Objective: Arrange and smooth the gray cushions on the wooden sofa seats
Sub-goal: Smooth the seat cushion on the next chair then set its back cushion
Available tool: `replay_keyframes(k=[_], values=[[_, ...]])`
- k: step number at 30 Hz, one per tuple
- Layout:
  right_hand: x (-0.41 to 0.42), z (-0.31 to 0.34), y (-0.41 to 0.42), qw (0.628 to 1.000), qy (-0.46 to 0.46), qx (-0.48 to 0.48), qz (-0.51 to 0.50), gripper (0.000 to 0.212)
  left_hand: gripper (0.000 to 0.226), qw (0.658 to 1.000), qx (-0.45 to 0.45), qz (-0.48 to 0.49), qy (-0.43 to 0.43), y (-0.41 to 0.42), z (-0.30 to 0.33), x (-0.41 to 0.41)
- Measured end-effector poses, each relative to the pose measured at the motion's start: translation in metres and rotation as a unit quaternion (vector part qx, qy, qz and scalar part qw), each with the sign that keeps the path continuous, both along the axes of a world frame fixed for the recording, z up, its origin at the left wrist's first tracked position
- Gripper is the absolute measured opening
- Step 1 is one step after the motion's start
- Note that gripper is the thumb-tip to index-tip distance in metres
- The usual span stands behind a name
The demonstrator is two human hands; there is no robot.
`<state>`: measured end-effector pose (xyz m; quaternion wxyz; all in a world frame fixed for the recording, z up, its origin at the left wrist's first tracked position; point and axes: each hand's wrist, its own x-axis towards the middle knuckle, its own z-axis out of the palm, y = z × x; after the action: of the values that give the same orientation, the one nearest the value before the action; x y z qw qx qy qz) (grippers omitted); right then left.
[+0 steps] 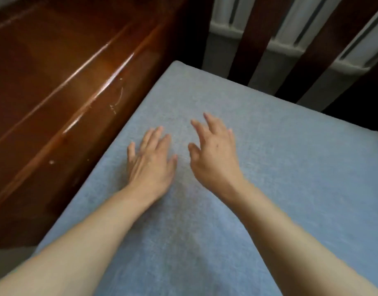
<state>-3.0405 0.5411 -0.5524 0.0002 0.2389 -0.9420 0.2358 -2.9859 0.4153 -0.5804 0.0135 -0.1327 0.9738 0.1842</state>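
Head view, steeply downward, close.

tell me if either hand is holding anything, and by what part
Nothing is held. The left hand lies flat on the gray cushion; the right hand is open over it.

Wooden armrest (62,99) walls the cushion's (269,167) left edge (slats (254,35) behind).

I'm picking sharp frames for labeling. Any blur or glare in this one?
Head view: soft throughout; the right hand fingers smear with motion, the left hand is crisper; bright glare streaks on the wooden armrest; the gray cushion is evenly lit.
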Motion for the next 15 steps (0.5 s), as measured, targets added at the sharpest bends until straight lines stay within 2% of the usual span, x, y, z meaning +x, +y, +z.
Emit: replay_keyframes(k=[2, 3, 4, 6, 8, 9, 12, 15], values=[[-0.001, 0.032, -0.028, 0.972, 0.136, -0.183, -0.062, 0.048, 0.052, 0.990, 0.020, 0.069, 0.122, -0.028, 0.013, 0.013], [0.007, 0.028, -0.041, 0.961, 0.160, -0.211, -0.077, 0.048, 0.052, 0.985, 0.022, 0.083, 0.149, -0.039, 0.007, 0.031], [0.022, 0.009, -0.049, 0.968, 0.152, -0.184, -0.077, 0.051, 0.053, 0.987, 0.007, 0.078, 0.142, -0.043, -0.005, 0.054], [0.056, -0.051, -0.059, 0.996, 0.084, -0.012, -0.018, 0.059, 0.061, 0.997, -0.029, 0.044, 0.050, -0.046, -0.039, 0.097], [0.064, -0.089, -0.059, 0.994, 0.023, 0.110, 0.013, 0.066, 0.067, 0.998, -0.039, 0.045, -0.025, -0.050, -0.059, 0.106], [0.065, -0.091, -0.059, 0.990, -0.010, 0.139, 0.020, 0.069, 0.068, 0.997, -0.045, 0.044, -0.040, -0.049, -0.059, 0.107], [0.062, -0.080, -0.056, 0.980, -0.024, 0.192, 0.045, 0.079, 0.076, 0.998, -0.041, 0.028, -0.048, -0.052, -0.049, 0.102], [0.080, -0.075, -0.042, 0.971, -0.062, 0.220, 0.073, 0.080, 0.078, 0.995, -0.016, -0.018, -0.093, -0.060, -0.044, 0.114]])
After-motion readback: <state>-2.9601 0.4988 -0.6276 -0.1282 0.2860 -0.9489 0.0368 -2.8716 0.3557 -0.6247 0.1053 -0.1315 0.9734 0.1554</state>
